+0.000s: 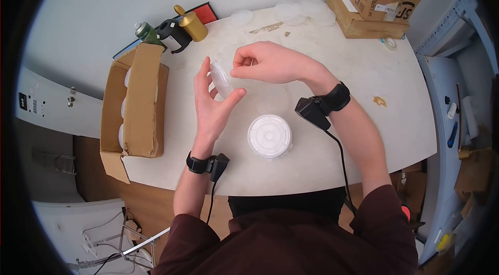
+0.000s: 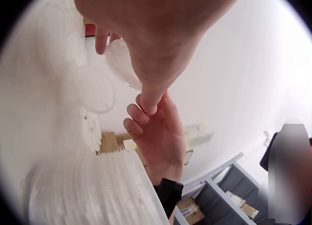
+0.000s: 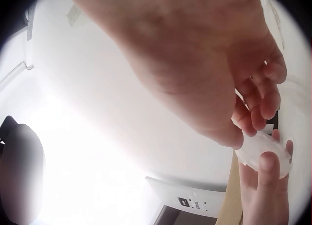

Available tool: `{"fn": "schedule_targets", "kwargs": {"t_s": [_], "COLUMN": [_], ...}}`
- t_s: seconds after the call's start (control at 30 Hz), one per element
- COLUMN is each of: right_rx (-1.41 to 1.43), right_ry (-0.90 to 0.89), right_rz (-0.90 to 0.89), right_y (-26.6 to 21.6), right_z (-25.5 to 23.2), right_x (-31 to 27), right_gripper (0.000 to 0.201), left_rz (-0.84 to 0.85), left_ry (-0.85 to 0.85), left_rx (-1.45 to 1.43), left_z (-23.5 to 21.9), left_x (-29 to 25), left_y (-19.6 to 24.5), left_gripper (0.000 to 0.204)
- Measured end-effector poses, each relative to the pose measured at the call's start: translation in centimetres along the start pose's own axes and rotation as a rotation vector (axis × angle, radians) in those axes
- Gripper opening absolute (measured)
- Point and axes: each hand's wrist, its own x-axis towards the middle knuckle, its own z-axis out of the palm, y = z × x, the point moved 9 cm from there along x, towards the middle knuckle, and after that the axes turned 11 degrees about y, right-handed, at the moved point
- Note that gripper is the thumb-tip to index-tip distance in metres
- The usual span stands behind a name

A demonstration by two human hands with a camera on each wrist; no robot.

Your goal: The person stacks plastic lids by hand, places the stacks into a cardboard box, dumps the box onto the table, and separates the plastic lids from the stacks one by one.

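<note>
My left hand (image 1: 209,111) holds a round translucent plastic lid (image 1: 221,79) on edge between thumb and fingers; whether it is one lid or several nested is unclear. Just right of it is my right hand (image 1: 273,63), its fingers loosely curled; a narrow gap shows between its fingertips and the lid. In the right wrist view, the lid (image 3: 263,153) lies beside my right thumb, with my left hand (image 3: 263,198) behind it. Nearer the table's front stands a stack of round lids (image 1: 269,136), seen from the side in the left wrist view (image 2: 97,191).
An open cardboard box (image 1: 143,101) with round white items stands at the left. Behind it are a green bottle (image 1: 147,34), a black container (image 1: 174,36) and a gold container (image 1: 194,26). Loose clear discs (image 1: 304,12) lie at the back, with cardboard boxes (image 1: 382,2) and a tape roll (image 1: 390,43) at right.
</note>
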Motion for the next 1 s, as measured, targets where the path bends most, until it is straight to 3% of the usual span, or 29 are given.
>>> {"fn": "schedule_targets", "kwargs": {"t_s": [0.2, 0.3, 0.43, 0.5, 0.57, 0.7, 0.77, 0.83, 0.9, 1.0], "right_rx": [0.035, -0.013, 0.076, 0.183, 0.172, 0.103, 0.025, -0.05, -0.05, -0.123], "right_ry": [-0.104, -0.142, -0.14, -0.03, 0.039, 0.176, 0.18, 0.188, 0.186, 0.172], "right_rz": [-0.032, 0.001, 0.065, 0.058, 0.085, 0.219, 0.261, 0.307, 0.408, 0.483], "right_y": [0.5, 0.7, 1.6, 1.8, 2.8, 5.6, 8.0, 9.6, 11.1, 11.2], "right_z": [1.8, 1.6, 0.5, -1.1, -2.7, -6.9, -8.7, -10.0, -10.7, -11.7], "right_x": [0.0, 0.0, 0.2, 0.7, 1.0, 0.7, 0.7, 0.2, -0.7, -1.9], "right_gripper": [0.026, 0.024, 0.022, 0.019, 0.02, 0.021, 0.023, 0.025, 0.027, 0.029], "left_rz": [0.119, 0.088, -0.036, -0.06, 0.014, 0.081, 0.163, 0.189, 0.082, 0.105], "left_ry": [0.001, -0.018, 0.012, 0.044, 0.219, 0.267, 0.136, 0.114, -0.045, -0.107], "left_rx": [0.099, 0.107, -0.161, -0.221, 0.022, 0.251, 0.469, 0.533, 0.707, 0.743], "left_z": [0.5, 0.4, -0.5, -1.6, -4.4, -5.1, -3.2, -2.5, -1.5, -2.6], "left_x": [-0.4, -0.3, 0.9, 2.7, 5.8, 10.4, 11.5, 11.9, 11.4, 9.6], "left_y": [0.3, -0.2, -1.0, -1.3, -1.6, -3.1, -4.3, -5.5, -7.4, -7.8], "left_gripper": [0.11, 0.108, 0.105, 0.103, 0.098, 0.092, 0.091, 0.092, 0.092, 0.089]}}
